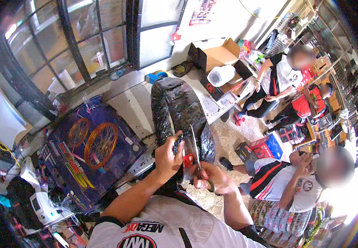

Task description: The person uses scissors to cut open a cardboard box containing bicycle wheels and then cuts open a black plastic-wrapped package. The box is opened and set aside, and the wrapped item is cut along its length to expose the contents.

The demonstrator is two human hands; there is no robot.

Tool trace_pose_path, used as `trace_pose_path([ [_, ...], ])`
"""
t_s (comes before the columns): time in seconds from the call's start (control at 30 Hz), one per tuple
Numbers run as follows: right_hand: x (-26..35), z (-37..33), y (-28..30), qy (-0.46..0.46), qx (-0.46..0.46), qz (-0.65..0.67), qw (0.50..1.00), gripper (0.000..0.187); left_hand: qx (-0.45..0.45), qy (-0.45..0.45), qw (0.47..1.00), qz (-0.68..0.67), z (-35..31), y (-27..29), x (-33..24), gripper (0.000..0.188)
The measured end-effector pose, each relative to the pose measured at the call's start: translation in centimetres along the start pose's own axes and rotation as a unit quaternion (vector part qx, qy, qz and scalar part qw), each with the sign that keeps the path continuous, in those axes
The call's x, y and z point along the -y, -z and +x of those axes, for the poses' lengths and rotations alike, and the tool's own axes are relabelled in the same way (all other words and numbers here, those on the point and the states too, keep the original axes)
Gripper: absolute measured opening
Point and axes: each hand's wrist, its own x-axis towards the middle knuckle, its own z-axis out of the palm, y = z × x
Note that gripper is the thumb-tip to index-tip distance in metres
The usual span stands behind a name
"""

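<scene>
Glossy black is worn by the wrapped bundle (182, 108), its folds streaked with white glare. Bright red is flashed by the small item (188, 160) at its near end — silver by the blade (194, 138) alongside. Deep navy is spread across the printed panel (123, 138), where two wheels (101, 147) are picked out in orange and bars (80, 177) in yellow-green are set toward the lower edge. Now, the carton (219, 57) by the surface's far edge — that is seen in plain brown.

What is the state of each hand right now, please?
Left hand: closed, pinching crumpled black plastic wrap.
Right hand: closed around what look like metal scissors.
</scene>
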Motion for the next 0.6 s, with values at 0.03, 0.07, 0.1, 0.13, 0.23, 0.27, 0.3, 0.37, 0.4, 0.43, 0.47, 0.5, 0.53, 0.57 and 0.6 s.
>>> trace_pose_path([
  [0.03,0.0,-0.4,-0.1,-0.009,-0.003,-0.004,1.0,0.067,-0.011,0.017,1.0,-0.016,0.0,-0.2,0.3,0.03],
  [0.07,-0.1,-0.8,-0.3,-0.028,-0.013,-0.016,0.999,0.068,-0.022,0.005,1.0,-0.016,0.0,-0.4,0.6,0.029],
  [0.1,-0.2,-0.9,-0.4,-0.013,-0.013,-0.019,1.0,0.069,-0.033,-0.006,0.999,-0.017,0.0,-0.6,0.9,0.027],
  [0.13,-0.2,-1.0,-0.6,-0.009,-0.02,-0.028,0.999,0.071,-0.049,-0.025,0.998,-0.022,0.0,-0.7,1.2,0.026],
  [0.23,0.0,-0.5,-0.8,-0.002,-0.041,-0.051,0.998,0.068,-0.074,-0.121,0.989,0.03,0.1,-1.2,2.2,0.032],
  [0.27,0.2,0.0,-0.7,0.003,-0.043,-0.059,0.997,0.066,-0.053,-0.146,0.988,0.025,-0.1,-1.3,2.4,0.032],
  [0.3,0.4,0.4,-0.6,-0.009,-0.061,-0.08,0.995,0.065,-0.028,-0.155,0.987,0.023,-0.4,-1.5,2.5,0.032],
  [0.37,1.0,0.7,-0.6,0.022,-0.034,0.008,0.999,0.061,-0.006,-0.161,0.987,0.02,-1.0,-1.7,2.5,0.033],
  [0.4,1.2,0.8,-0.7,0.02,-0.032,0.034,0.999,0.062,-0.006,-0.157,0.987,0.018,-1.3,-1.8,2.5,0.033],
  [0.43,1.4,0.8,-0.8,0.017,-0.027,0.051,0.998,0.063,-0.004,-0.148,0.989,0.019,-1.5,-1.9,2.5,0.034],
  [0.47,1.5,0.8,-1.0,0.009,-0.044,0.065,0.997,0.059,-0.008,-0.156,0.988,0.014,-1.6,-2.0,2.5,0.034],
  [0.5,1.6,0.6,-1.2,-0.001,-0.059,0.069,0.996,0.056,-0.011,-0.158,0.987,0.011,-1.7,-2.0,2.5,0.034],
  [0.53,1.5,0.5,-1.6,-0.011,-0.074,0.073,0.995,0.054,-0.015,-0.15,0.989,0.009,-1.8,-2.0,2.5,0.034],
  [0.57,1.3,0.3,-1.8,-0.033,-0.095,0.066,0.993,0.053,-0.019,-0.151,0.988,-0.017,-1.8,-1.9,2.4,0.034],
  [0.6,1.1,0.2,-2.2,-0.013,-0.111,0.079,0.991,0.056,-0.025,-0.143,0.989,-0.04,-1.9,-1.8,2.3,0.033],
])
